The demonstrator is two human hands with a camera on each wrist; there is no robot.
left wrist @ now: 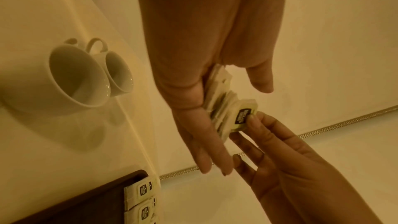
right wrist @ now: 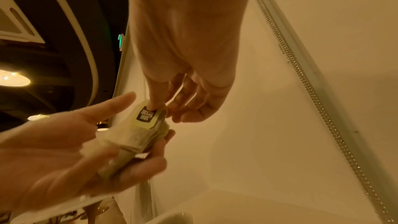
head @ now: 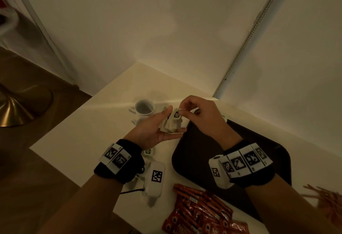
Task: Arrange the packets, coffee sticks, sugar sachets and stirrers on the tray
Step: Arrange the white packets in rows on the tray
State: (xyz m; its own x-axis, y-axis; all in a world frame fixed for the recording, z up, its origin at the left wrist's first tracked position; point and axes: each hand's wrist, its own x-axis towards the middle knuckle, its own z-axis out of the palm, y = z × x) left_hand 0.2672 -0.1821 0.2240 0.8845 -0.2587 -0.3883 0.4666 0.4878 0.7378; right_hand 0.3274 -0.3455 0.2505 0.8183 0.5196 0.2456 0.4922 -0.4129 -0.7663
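Coffee sticks (head: 199, 213) heaped nearest, short of the tray (head: 203, 152); beyond its far-left corner, left hand (head: 157, 132) cupping fanned packets (head: 171, 125), right hand (head: 199, 115) pinching the top packet (head: 177, 114): loose stack liable to slide and scatter onto the surface (head: 88, 135).

The packets (left wrist: 224, 108) look like thin, soft paper; the two cups (left wrist: 75, 74) are white, shiny and smooth; the tray (head: 199, 152) is dark and matt; the coffee sticks (head: 199, 213) are red, shiny wrappers; the table (head: 88, 137) is pale and smooth.
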